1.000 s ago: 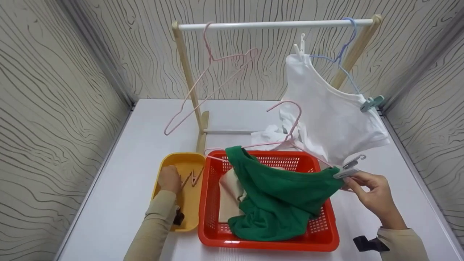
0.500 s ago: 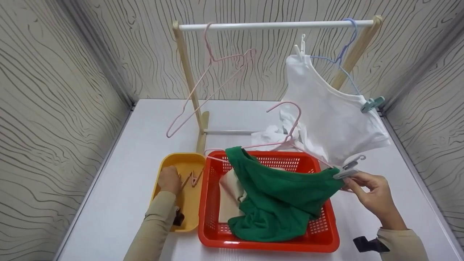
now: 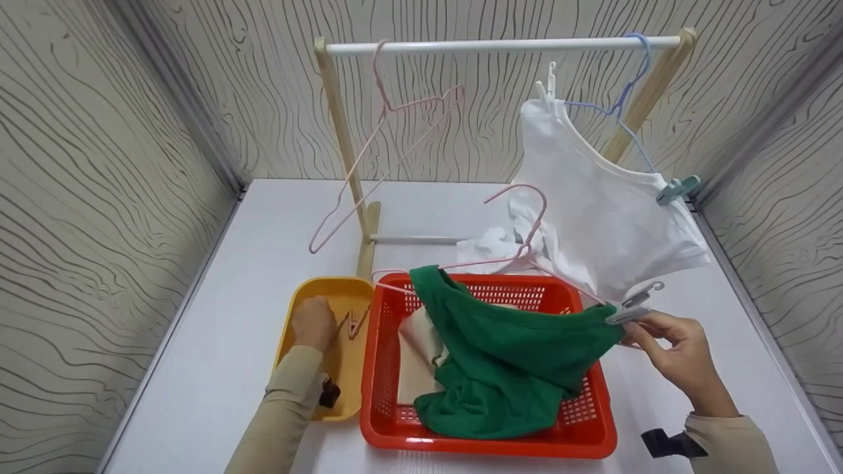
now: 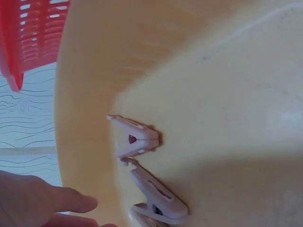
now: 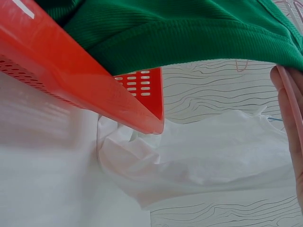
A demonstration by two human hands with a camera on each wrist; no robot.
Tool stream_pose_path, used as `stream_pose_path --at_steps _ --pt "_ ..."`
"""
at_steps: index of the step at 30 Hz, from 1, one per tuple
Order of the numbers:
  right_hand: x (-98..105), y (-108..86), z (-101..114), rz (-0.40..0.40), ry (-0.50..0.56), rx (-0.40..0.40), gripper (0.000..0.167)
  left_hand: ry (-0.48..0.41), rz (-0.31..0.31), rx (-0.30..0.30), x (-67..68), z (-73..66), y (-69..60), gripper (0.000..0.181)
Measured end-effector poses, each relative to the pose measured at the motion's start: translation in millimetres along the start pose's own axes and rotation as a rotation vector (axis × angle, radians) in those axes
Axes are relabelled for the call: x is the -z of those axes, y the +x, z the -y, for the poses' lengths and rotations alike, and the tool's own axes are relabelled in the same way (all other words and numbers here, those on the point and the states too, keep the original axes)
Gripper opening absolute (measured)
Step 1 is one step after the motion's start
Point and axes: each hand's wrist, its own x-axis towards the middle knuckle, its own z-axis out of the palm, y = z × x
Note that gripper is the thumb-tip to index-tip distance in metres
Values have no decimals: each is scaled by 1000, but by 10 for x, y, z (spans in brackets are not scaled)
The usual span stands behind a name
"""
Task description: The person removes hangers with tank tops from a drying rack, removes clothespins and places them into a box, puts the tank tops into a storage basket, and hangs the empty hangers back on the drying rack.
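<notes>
The right hand (image 3: 681, 349) has thumb and fingers pinched around one end of the pink hanger (image 5: 290, 97), right where the upper edge of the green garment (image 3: 514, 355) meets it. I see a grey clip (image 3: 631, 313) at that same corner, just at the fingertips. The garment drapes from there down into the red basket (image 3: 487, 446), over a beige cloth (image 3: 415, 375), and the hanger's other end pokes out past it on the left.

The left hand (image 3: 313, 324) is down in the yellow tray (image 3: 342, 395), on the basket's left. From the left wrist view I make out its fingers near two pinkish clips (image 4: 161, 196) on the tray floor, but I can't tell whether they are apart or closed on anything.

On the far side I have the white rod (image 3: 494, 46), with a second hanger (image 3: 378, 76), also pink, at the left. At the right, a blue hanger (image 3: 631, 85) carries a white garment (image 3: 606, 210), with a white clip (image 3: 548, 92) and a green clip (image 3: 678, 189) at its top edge.
</notes>
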Motion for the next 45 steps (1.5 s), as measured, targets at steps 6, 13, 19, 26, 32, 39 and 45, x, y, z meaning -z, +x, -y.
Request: stream_pose_path --at_steps 6,13,19,26,32,39,45 --pt "1 -5 -17 2 19 -3 44 -65 34 18 81 -67 -24 17" --pt "-17 -14 -54 -27 80 32 47 -146 32 -6 206 -168 -80 17" --pt "-20 -12 -51 -33 79 30 46 -218 37 -49 321 -278 -191 16" --pt "-32 -15 -56 -43 122 18 41 -164 -66 -130 448 -423 -270 18" --pt "-33 -30 -64 -45 117 16 40 -198 -114 -175 530 -516 -346 17" --pt "-35 -43 -56 -51 99 12 40 -283 -153 -202 636 -629 -412 22" --pt "-37 -51 -62 -57 95 14 39 -327 -196 -211 742 -721 -479 26"
